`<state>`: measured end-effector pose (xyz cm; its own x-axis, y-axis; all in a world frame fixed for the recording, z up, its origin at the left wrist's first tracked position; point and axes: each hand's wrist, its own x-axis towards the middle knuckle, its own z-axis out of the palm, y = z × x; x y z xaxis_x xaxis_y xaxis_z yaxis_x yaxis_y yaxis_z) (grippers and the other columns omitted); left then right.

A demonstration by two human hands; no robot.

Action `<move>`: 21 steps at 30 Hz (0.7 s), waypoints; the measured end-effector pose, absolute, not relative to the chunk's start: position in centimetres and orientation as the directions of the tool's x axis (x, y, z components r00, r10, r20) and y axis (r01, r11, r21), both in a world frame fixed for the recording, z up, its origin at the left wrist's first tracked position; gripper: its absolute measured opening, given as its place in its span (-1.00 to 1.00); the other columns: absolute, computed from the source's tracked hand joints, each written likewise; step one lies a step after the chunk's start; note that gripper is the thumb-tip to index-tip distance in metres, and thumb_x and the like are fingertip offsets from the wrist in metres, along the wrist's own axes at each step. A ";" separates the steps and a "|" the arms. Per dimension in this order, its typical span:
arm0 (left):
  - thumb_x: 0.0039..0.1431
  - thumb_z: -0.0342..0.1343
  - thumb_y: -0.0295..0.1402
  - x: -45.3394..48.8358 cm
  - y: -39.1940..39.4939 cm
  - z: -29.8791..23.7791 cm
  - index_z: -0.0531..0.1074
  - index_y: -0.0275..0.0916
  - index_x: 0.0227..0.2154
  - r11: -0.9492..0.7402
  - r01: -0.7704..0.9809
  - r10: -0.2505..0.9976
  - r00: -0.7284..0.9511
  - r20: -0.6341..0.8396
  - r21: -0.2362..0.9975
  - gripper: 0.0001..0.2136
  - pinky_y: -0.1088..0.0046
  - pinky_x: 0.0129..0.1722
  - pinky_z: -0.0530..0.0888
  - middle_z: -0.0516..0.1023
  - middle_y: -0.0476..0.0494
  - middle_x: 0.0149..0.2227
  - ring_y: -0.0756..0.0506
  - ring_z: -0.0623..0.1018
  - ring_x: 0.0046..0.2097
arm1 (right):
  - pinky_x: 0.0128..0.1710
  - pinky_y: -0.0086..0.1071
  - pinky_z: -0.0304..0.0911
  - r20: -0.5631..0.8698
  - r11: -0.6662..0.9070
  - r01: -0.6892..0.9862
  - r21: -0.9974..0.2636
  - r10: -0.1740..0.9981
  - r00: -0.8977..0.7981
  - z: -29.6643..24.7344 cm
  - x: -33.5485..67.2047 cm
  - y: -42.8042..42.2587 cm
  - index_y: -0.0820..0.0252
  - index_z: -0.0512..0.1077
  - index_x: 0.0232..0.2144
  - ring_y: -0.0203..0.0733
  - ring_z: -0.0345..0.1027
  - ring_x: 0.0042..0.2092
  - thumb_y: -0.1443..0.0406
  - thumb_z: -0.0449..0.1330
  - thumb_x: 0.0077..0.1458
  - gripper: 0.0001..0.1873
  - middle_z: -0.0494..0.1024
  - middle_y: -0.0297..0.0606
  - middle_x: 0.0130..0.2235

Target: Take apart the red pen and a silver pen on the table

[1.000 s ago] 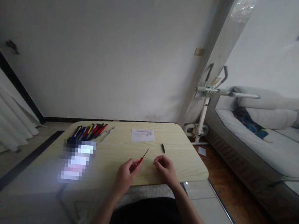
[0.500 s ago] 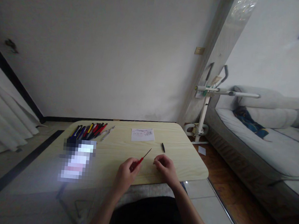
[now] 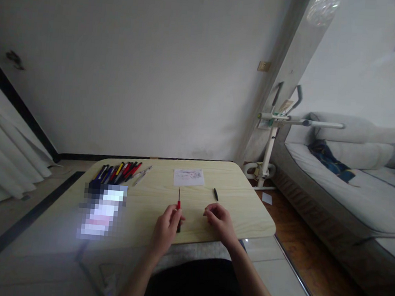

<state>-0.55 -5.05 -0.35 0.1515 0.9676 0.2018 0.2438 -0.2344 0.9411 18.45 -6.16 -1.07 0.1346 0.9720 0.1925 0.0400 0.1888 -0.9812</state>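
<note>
My left hand point(image 3: 167, 226) is closed on a thin red pen refill point(image 3: 179, 202), which points straight away from me over the light wooden table point(image 3: 247, 212). A dark pen part shows just below my fingers. To its right, my right hand point(image 3: 219, 217) rests on the table with its fingers pinched together; what they hold is too small to name. A small black pen piece point(image 3: 216, 195) lies on the table beyond my right hand.
A row of several coloured pens point(image 3: 119, 172) lies at the table's far left, with a blurred patch in front of it. A printed slip of paper point(image 3: 188, 177) lies at the far middle. A white stand point(image 3: 270, 145) and a grey sofa point(image 3: 353, 180) stand to the right.
The red refill in my left hand has swung from pointing up-right to pointing straight ahead. My right hand has hardly moved.
</note>
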 end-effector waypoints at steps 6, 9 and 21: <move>0.14 -0.12 -0.15 -0.5 -4.8 -0.5 0.25 -0.25 -0.27 -0.191 0.101 0.978 0.099 0.181 0.976 -0.74 0.42 -0.36 0.44 0.53 -0.13 -0.39 -0.04 0.52 -0.40 | -0.53 -0.47 0.12 0.183 0.179 0.046 -0.983 0.975 0.126 -1.2 18.5 -6.1 0.21 0.37 -0.46 -0.33 0.20 -0.51 0.19 0.18 -0.07 -0.81 0.40 -0.33 -0.50; 0.13 -0.09 -0.17 -0.5 -4.6 -0.7 0.21 -0.24 -0.26 -0.205 0.064 0.977 0.078 0.200 0.977 -0.76 0.43 -0.36 0.44 0.49 -0.09 -0.40 -0.03 0.51 -0.40 | -0.54 -0.47 0.11 0.180 0.175 0.045 -0.984 0.974 0.138 -1.3 18.4 -6.1 0.21 0.37 -0.46 -0.34 0.18 -0.52 0.18 0.19 -0.08 -0.81 0.39 -0.33 -0.50; 0.10 -0.03 -0.22 -0.7 -4.6 -1.0 0.27 -0.25 -0.23 -0.252 0.183 0.966 0.112 0.234 0.950 -0.77 0.50 -0.44 0.38 0.43 -0.04 -0.50 -0.02 0.46 -0.44 | -0.57 -0.47 0.09 0.160 0.159 0.017 -0.987 0.979 0.125 -0.7 18.4 -6.3 0.20 0.36 -0.46 -0.34 0.18 -0.54 0.17 0.19 -0.08 -0.80 0.40 -0.34 -0.51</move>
